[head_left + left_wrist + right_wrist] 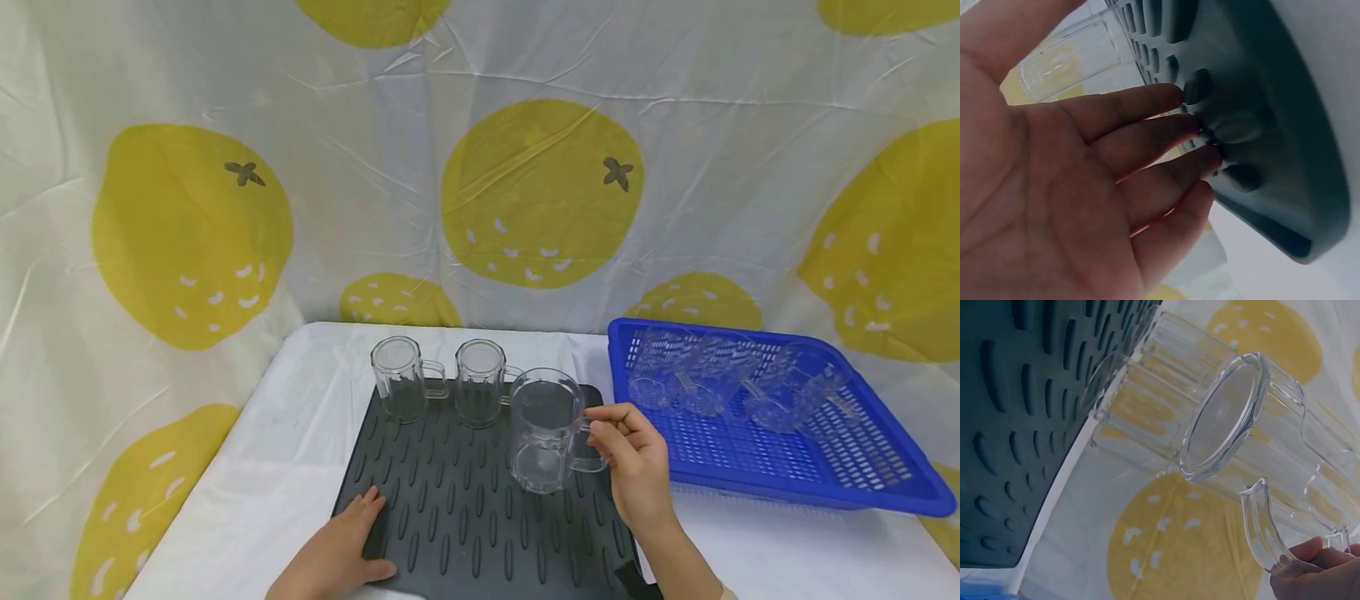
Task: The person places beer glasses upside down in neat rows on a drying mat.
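Note:
In the head view my right hand (637,467) grips the handle of a clear glass mug (542,454). The mug is upright above the right part of a dark ribbed mat (465,533). In the right wrist view, a gap shows between the base of the held mug (1225,419) and the mat (1004,456). Two more glass mugs, one at the left (400,383) and one in the middle (478,387), stand along the mat's far edge. My left hand (337,542) rests at the mat's left edge, and its nearly straight fingers (1141,112) touch the ribs in the left wrist view.
A blue plastic basket (750,475) sits on the right of the white-covered table (225,500), with several glass mugs (780,392) lying in its far part. A lemon-patterned cloth (360,183) hangs behind. A dark tab (636,579) lies at the mat's near right corner.

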A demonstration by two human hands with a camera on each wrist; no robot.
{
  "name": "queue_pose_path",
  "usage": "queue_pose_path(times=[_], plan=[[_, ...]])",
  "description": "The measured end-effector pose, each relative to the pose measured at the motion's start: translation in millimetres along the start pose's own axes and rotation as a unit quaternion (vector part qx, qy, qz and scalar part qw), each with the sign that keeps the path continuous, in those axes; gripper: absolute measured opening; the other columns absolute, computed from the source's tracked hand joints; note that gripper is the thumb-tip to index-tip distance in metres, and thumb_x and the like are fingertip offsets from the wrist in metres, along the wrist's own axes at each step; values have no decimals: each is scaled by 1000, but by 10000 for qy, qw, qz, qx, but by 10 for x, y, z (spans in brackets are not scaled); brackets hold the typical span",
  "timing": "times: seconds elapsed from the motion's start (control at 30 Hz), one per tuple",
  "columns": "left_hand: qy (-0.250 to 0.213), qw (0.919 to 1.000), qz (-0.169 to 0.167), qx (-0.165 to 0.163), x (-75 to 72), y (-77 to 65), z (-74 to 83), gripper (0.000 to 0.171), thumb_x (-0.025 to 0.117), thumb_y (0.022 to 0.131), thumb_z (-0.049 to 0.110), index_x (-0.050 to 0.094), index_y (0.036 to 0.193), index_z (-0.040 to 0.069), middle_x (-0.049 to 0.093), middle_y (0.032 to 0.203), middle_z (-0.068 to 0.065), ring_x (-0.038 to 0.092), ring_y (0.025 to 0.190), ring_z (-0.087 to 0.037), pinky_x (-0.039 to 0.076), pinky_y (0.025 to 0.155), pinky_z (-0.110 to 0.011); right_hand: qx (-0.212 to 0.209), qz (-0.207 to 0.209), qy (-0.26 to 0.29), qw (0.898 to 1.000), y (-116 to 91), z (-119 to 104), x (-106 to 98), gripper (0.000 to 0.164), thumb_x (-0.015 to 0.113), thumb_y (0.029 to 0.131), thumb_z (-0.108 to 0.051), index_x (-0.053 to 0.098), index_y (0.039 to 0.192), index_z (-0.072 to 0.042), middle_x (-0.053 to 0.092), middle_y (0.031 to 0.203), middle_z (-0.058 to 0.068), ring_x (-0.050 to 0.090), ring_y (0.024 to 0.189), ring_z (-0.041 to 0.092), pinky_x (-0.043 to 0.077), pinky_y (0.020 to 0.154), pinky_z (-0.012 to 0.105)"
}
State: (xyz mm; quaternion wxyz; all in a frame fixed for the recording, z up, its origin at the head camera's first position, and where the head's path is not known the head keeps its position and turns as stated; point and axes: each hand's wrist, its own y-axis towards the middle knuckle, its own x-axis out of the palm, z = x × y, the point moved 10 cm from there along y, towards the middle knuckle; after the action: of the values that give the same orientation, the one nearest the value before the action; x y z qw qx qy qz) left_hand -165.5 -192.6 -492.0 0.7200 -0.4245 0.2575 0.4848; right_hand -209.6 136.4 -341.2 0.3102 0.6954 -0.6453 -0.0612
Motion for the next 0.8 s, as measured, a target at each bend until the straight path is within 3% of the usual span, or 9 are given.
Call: queue_pose_path(times=[0.13, 0.27, 0.37, 0.5, 0.63, 0.7, 0.8], plan=[[388, 9991, 150, 78, -55, 14, 87, 86, 85, 72, 38, 49, 136, -9, 39, 146, -29, 34, 134, -50, 31, 103, -64, 44, -12, -44, 10000, -13, 28, 35, 26, 45, 95, 15, 67, 99, 1, 57, 75, 0, 55, 71, 11, 46, 64, 19], [478, 9940, 530, 826, -150, -2, 343, 82, 81, 77, 39, 50, 135, -9, 41, 144, -30, 35, 134, -50, 32, 103, -64, -52, -83, -26, 9999, -11, 28, 69, 27, 44, 94, 16, 67, 99, 1, 56, 73, -1, 54, 69, 9, 43, 61, 20], [43, 9859, 636, 1548, -189, -7, 589, 75, 74, 85, 39, 47, 140, -4, 41, 147, -25, 37, 134, -44, 34, 104, -61, -90, -90, -19, 9999, -11, 25, 85, 28, 44, 94, 16, 67, 98, 1, 57, 74, -1, 54, 69, 9, 39, 58, 21], [-1182, 9702, 261, 2101, -132, 54, 855, 63, 60, 97, 40, 44, 144, 2, 45, 146, -17, 44, 132, -37, 39, 102, -55, -84, -93, -21, 9999, -20, 30, 104, 28, 45, 94, 16, 67, 98, 0, 58, 75, -1, 55, 69, 10, 38, 56, 24], [-2842, 9328, -641, 2122, 62, 169, 1061, 53, 46, 104, 36, 49, 139, -3, 55, 135, -17, 53, 124, -34, 43, 100, -50, -96, -103, 3, 9999, -26, 41, 119, 27, 44, 93, 17, 66, 98, 1, 58, 74, 0, 56, 70, 10, 39, 57, 23], [-3592, 9052, -1204, 1928, 196, 216, 1142, 55, 39, 106, 38, 50, 136, -7, 59, 130, -19, 56, 120, -32, 44, 100, -48, -98, -90, 26, 9999, -28, 47, 123, 27, 45, 93, 17, 66, 97, 1, 59, 75, 1, 56, 70, 11, 39, 57, 23], [-4273, 8694, -1906, 1587, 373, 241, 1237, 70, 28, 105, 51, 49, 138, -7, 62, 126, -17, 59, 117, -29, 43, 101, -47, -92, -67, 23, 9999, -39, 52, 131, 28, 45, 93, 17, 67, 97, 1, 59, 76, 0, 56, 70, 11, 39, 57, 23]])
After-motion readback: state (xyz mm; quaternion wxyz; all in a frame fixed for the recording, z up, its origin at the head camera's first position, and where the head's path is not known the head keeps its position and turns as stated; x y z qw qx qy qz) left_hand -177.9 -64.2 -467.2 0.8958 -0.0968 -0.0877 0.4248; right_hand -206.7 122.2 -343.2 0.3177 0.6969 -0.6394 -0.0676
